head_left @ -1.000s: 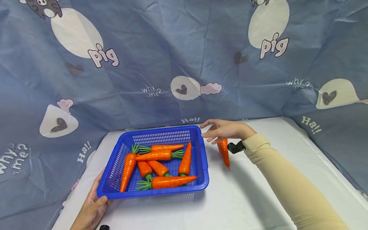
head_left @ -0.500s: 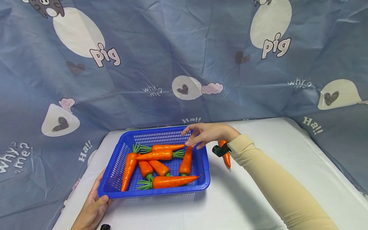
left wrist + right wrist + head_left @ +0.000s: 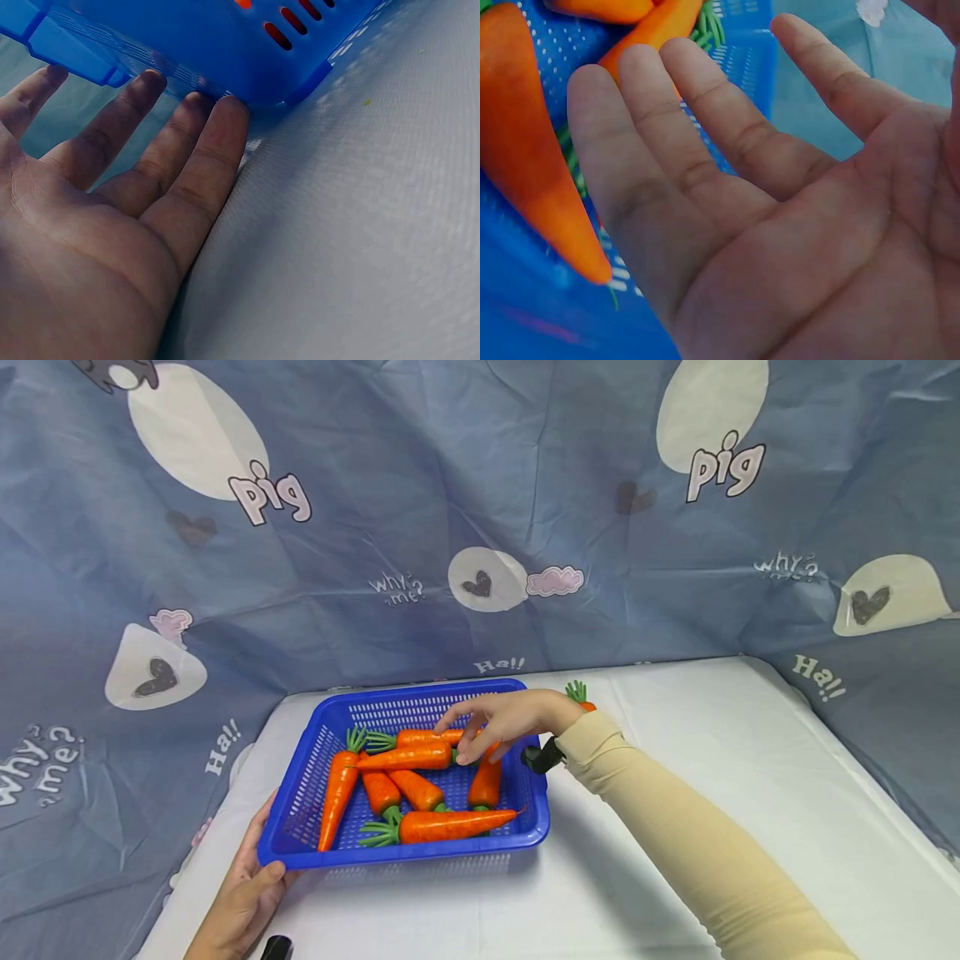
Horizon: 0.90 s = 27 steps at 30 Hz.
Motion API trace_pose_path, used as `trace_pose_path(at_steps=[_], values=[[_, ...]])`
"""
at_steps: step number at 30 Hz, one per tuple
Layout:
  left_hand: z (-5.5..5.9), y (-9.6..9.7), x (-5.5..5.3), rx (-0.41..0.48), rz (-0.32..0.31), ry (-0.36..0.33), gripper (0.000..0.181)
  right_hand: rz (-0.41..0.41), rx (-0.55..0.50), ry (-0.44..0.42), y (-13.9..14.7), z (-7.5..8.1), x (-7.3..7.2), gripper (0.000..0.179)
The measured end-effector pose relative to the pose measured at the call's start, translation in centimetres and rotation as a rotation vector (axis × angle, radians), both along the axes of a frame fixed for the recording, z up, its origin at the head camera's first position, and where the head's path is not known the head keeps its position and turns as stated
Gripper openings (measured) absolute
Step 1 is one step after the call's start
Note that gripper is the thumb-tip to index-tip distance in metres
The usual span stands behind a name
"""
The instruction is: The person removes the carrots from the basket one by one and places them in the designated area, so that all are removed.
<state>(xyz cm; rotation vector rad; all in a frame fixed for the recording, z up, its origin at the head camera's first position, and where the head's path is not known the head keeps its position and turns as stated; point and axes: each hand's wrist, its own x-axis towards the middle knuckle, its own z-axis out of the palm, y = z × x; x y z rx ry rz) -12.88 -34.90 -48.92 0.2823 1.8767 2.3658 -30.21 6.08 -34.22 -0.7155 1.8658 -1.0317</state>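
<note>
A blue plastic basket (image 3: 405,858) with perforated sides holds several orange carrots (image 3: 340,797) with green tops. At its near left corner, my left hand (image 3: 243,893) grips it, thumb on the rim and fingers along the outer side. In the left wrist view, those fingers (image 3: 217,142) reach up against the basket's outside. Over the right part of the basket hovers my right hand (image 3: 517,718), fingers loosely bent and holding nothing. Beneath it lies a carrot (image 3: 486,787), partly hidden. The right wrist view shows the right palm (image 3: 802,247) above the carrots.
Outside the basket, another carrot (image 3: 588,705) lies on the white-covered table (image 3: 675,727), mostly hidden behind my right wrist. A blue printed cloth (image 3: 360,635) hangs behind and around the table.
My right hand has moved left, from beside the outer carrot, across the basket's right rim to above the carrots inside. The left hand has kept its hold on the corner.
</note>
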Motion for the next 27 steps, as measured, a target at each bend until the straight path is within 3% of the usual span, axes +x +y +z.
trace_pose_path(at_steps=[10, 13, 22, 27], values=[[-0.2, -0.4, -0.1, -0.029, 0.043, -0.037, 0.073, 0.107, 0.106, -0.053, -2.7, -1.0, 0.0, 0.063], [-0.3, -0.1, -0.3, -0.042, 0.030, -0.036, 0.075, 0.128, 0.129, -0.064, -3.1, -1.3, 0.0, 0.062], [-0.2, 0.0, -0.4, -0.035, 0.030, -0.026, 0.075, 0.196, 0.160, 0.001, -4.4, -2.6, 0.5, 0.059], [-0.1, -0.2, -0.2, -0.029, 0.024, -0.017, 0.075, 0.236, 0.159, -0.021, -5.1, -2.8, 1.0, 0.058]])
